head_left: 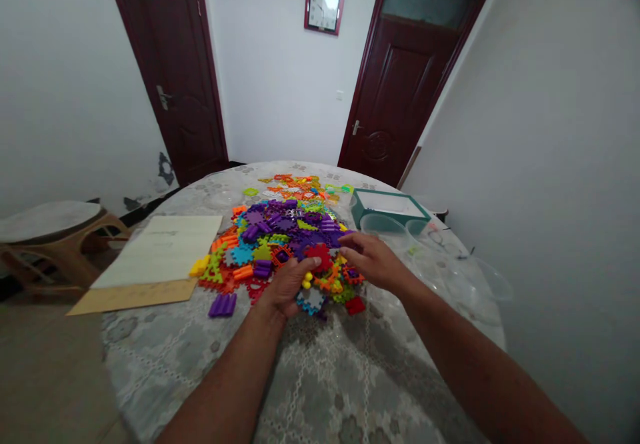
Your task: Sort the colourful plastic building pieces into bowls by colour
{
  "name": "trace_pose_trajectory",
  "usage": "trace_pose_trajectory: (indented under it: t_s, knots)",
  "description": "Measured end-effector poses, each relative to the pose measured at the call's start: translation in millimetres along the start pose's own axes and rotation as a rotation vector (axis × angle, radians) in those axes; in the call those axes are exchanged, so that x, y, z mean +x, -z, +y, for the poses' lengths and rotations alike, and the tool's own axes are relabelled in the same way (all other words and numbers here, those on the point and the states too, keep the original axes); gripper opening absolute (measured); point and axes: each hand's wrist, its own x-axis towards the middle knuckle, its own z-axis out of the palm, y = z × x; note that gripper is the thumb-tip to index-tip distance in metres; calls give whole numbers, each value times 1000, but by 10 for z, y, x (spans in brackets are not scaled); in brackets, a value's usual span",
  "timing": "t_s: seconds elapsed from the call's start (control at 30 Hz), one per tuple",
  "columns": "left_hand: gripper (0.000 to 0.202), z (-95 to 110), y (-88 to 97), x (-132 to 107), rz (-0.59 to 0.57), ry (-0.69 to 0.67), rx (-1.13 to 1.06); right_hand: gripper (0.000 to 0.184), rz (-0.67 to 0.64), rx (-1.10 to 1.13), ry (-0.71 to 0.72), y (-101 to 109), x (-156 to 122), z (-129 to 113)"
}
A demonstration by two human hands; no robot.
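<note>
My left hand point(286, 289) is closed at the near edge of a heap of bright plastic building pieces, its thumb pressed on a red toothed square piece point(319, 256). A yellow knobbed piece point(307, 280) and a grey-and-blue toothed piece point(311, 300) show just beside those fingers; whether they join the red piece I cannot tell. To the right of the red piece is my right hand point(373, 257), fingers stretched over the heap and thumb a little apart. Purple pieces point(327, 224) lie beyond its fingertips, and nothing shows in its grasp.
Behind the main heap lies a second spread of orange and yellow pieces point(300, 187). A green-and-white box point(390, 205) and clear plastic tubs point(440, 264) stand on the right. Paper sheets point(163, 247) lie left on the round table point(320, 377); a stool point(50, 224) stands beyond.
</note>
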Motion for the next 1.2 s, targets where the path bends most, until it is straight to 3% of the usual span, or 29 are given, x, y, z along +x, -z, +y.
trace_pose_trajectory:
  t_s: [0.17,0.4,0.5,0.7,0.9,1.07,1.2]
  knots:
    - [47,-33,51,41,-25,2,-24,23,6,103,-121,-169,103,45]
    - [43,-49,63,70,-16,21,-67,22,82,142,-197,115,312,153]
    - [37,-41,61,73,-6,30,-77,20,98,162,-254,240,563,323]
    - [33,-58,82,101,16,-3,-83,16,303,39,-350,390,1218,672]
    - [33,-63,95,113,53,-14,-81,26,403,20,-427,403,1577,777]
    - [35,-31,46,74,26,-11,-112,33,278,45,-389,243,1373,572]
    - [41,-26,6,52,-17,20,-135,23,-62,49,-198,40,889,219]
